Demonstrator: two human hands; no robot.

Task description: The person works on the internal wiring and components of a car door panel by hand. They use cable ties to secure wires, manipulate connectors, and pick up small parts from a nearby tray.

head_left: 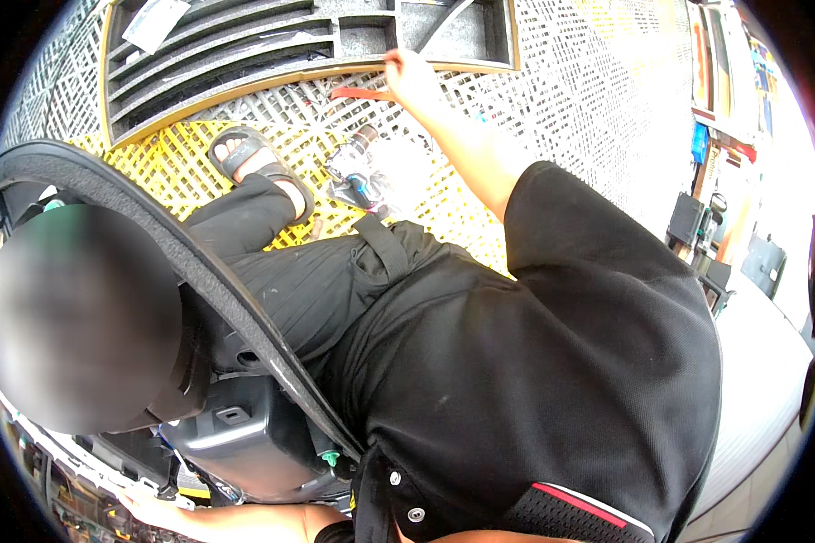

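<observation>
My right hand [411, 80] reaches out at the upper middle, its fingers curled closed. From it a flat red strip-like tool [360, 93] sticks out to the left, over the floor beside a grey foam tray. My left hand [149, 509] is at the lower left, touching or very near a white slotted strip [81, 468]; bright light and overlap hide its fingers. Above that forearm is a glossy black panel or housing [249, 439]. A black rubber-edged vehicle door frame [195, 249] curves between my left hand and my legs.
A foam tray [362, 65] with long slots lies on the grey and yellow grid floor [589, 118]. Clear plastic bags with small parts [362, 176] lie near my sandalled foot [263, 172]. A blurred round shape [80, 317] fills the left. Shelves with tools [715, 190] stand at right.
</observation>
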